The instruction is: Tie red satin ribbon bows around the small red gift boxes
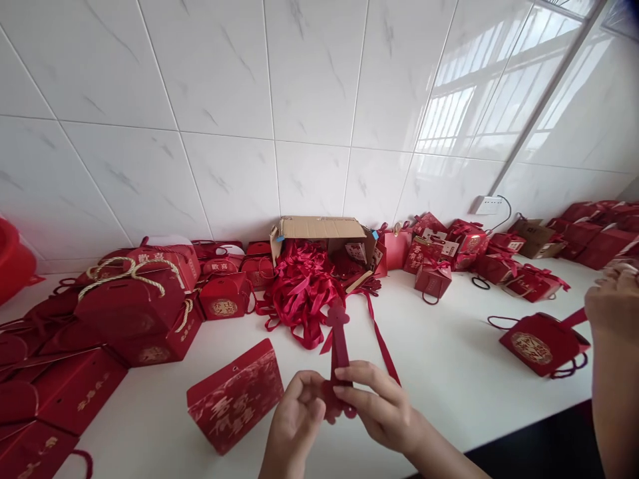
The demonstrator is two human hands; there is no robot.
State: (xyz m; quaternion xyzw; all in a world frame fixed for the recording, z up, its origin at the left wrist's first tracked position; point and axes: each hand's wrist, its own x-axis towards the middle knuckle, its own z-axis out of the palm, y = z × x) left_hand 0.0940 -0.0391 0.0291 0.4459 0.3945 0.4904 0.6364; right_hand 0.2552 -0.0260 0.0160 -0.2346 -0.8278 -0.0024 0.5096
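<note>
A narrow dark red strip (pixel 340 339) with a flower-shaped end points up and away from me, over the white table. My right hand (pixel 382 409) pinches its lower part between fingers and thumb. At its bottom end, my left hand (pixel 298 416) is closed with curled fingers. What the strip is made of I cannot tell. Left of my hands a red box (pixel 237 396) with pale print and a small hole near its top edge lies tilted on the table. Just beyond the strip a heap of red ribbons (pixel 304 283) spills from a cardboard box (pixel 322 227).
Finished-looking red gift boxes (pixel 137 299) with cords crowd the left side. Smaller red boxes (pixel 433 278) line the tiled wall. At the right, another person's hand (pixel 614 303) holds a red ribbon by a red box (pixel 539 342). A power strip (pixel 486 205) sits on the wall.
</note>
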